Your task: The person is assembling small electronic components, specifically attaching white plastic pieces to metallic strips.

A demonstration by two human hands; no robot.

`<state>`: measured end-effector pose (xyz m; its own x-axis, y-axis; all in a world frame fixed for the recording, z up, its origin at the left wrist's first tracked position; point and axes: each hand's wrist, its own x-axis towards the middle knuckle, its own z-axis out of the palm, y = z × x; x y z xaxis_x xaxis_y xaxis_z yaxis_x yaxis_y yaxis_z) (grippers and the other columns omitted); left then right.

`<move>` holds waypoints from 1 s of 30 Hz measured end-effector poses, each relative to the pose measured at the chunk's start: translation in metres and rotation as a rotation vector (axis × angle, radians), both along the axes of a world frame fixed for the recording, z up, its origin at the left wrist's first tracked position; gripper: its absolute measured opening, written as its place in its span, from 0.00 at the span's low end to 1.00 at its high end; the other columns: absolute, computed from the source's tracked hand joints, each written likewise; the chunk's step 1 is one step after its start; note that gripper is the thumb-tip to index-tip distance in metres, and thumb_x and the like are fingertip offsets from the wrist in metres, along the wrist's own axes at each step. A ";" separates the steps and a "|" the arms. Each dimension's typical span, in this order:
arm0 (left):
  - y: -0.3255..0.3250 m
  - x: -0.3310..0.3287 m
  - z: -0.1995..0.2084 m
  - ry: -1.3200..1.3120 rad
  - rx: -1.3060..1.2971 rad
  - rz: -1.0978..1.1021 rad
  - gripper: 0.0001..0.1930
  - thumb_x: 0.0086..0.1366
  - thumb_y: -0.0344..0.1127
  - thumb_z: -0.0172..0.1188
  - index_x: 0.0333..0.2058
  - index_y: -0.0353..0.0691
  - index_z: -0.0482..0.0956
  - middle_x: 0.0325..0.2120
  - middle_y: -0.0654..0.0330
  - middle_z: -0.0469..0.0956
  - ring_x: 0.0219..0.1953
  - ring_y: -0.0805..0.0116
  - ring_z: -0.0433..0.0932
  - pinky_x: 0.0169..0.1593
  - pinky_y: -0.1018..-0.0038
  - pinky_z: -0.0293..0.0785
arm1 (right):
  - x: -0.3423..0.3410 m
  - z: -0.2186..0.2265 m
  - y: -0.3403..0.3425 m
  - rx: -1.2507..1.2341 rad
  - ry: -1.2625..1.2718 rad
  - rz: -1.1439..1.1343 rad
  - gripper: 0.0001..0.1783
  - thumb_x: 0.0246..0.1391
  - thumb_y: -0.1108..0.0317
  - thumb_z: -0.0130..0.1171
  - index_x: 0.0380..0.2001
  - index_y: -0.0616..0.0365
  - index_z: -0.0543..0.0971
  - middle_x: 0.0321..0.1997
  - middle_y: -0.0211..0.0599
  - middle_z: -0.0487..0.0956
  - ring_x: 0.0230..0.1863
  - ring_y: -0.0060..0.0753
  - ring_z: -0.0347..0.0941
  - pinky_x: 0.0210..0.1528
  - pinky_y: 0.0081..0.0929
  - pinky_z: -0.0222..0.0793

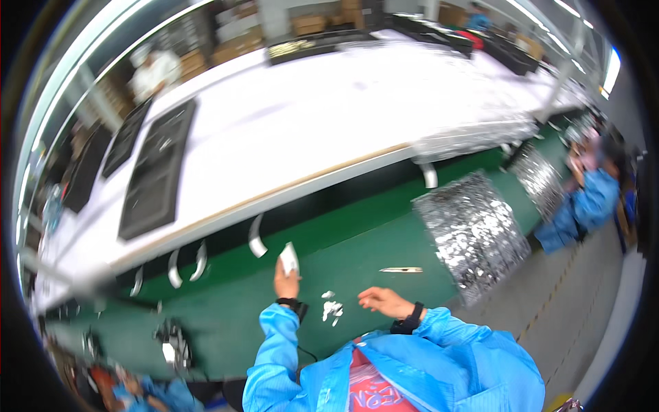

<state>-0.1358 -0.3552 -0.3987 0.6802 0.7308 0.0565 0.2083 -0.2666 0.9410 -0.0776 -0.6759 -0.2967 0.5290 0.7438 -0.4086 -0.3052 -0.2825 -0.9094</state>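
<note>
My left hand is closed around a small flat white piece, raised over the green work surface. What kind of piece it is, the blur hides. My right hand hovers to the right, its fingers loosely apart and pointing left, with nothing visible in them. Between the two hands lies a loose cluster of small white bits. A slim pale tool like tweezers rests beyond my right hand. Both sleeves are blue, with dark bands at the wrists.
Silvery bubble wrap covers the green surface at right. White curved strips hang from the raised white table's edge. Black trays stand on that table. Co-workers sit at the right and lower left.
</note>
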 end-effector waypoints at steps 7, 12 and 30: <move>0.024 0.131 -0.022 0.314 0.320 0.043 0.29 0.55 0.30 0.57 0.58 0.45 0.66 0.38 0.42 0.79 0.40 0.43 0.78 0.44 0.55 0.74 | 0.050 -0.014 -0.036 -0.053 -0.016 -0.070 0.17 0.62 0.65 0.50 0.50 0.62 0.72 0.40 0.33 0.79 0.40 0.23 0.74 0.41 0.21 0.71; 0.040 0.201 -0.058 0.714 0.493 -0.046 0.14 0.59 0.40 0.52 0.40 0.40 0.78 0.36 0.45 0.80 0.39 0.43 0.79 0.43 0.53 0.76 | 0.078 -0.026 -0.040 -0.081 -0.171 -0.073 0.13 0.63 0.65 0.50 0.42 0.64 0.75 0.36 0.33 0.79 0.37 0.21 0.73 0.41 0.22 0.71; -0.009 0.017 0.258 -0.497 0.937 -0.180 0.18 0.50 0.22 0.64 0.42 0.36 0.78 0.40 0.52 0.77 0.35 0.55 0.79 0.38 0.68 0.78 | 0.115 0.340 0.108 0.252 -1.076 0.667 0.11 0.58 0.71 0.56 0.44 0.58 0.77 0.39 0.38 0.80 0.34 0.33 0.78 0.35 0.22 0.72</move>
<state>-0.1183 -0.3644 -0.1406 0.5197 0.1442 0.8421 -0.2555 -0.9143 0.3142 0.0372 -0.5683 0.0432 0.0011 0.9839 0.1786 0.7432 0.1187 -0.6585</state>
